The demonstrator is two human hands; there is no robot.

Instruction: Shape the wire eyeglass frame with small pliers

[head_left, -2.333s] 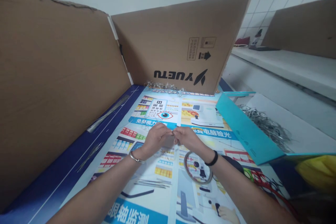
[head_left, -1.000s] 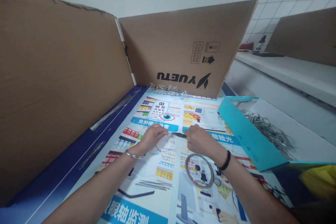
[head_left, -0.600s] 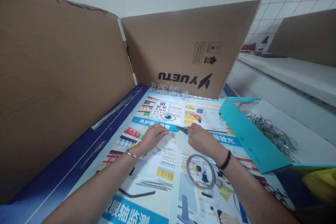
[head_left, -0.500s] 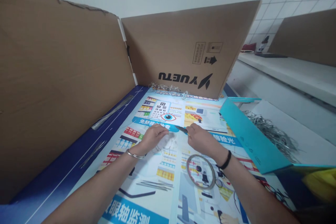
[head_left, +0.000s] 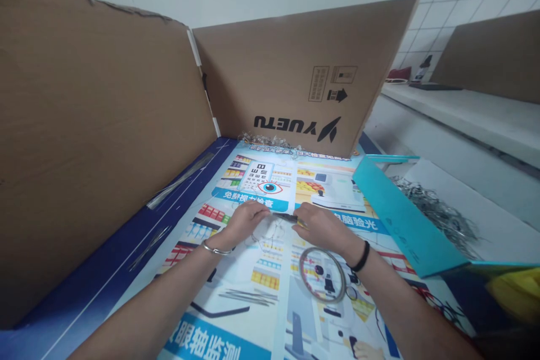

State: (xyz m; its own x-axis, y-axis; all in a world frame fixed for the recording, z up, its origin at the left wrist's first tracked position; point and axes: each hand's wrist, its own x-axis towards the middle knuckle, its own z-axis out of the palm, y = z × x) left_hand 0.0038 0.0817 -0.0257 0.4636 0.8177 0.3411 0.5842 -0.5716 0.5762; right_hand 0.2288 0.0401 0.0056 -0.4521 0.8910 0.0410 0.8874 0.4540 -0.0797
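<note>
Near the middle of the frame, 2 bare hands were close together over a tabletop point(head_left: 105, 270) covered in bright printed pictures. The left hand point(head_left: 248, 220) had its thumb and fingers pinched together, and its grip was closed on a thin wire point(head_left: 276, 235) that hung in loose bends below it. The right hand point(head_left: 318, 225) had its grip wrapped around small pliers point(head_left: 284, 216). Their dark, pointy nose reached to the left fingertips; whether it touched the wire was too small to tell.

A silver bracelet point(head_left: 217, 250) was on the left wrist, and a black band point(head_left: 361, 257) was on the right 1. Just below the right hand lay a big round hoop point(head_left: 301, 270). Thin metal strips point(head_left: 248, 296) lay at the lower middle of the frame. At the right side was a blue-green box point(head_left: 405, 225) with a messy heap of gray wires point(head_left: 439, 211) inside. 2 brown cardboard sheets stood upright, 1 at the left point(head_left: 97, 140) and 1 at the back point(head_left: 304, 62).
</note>
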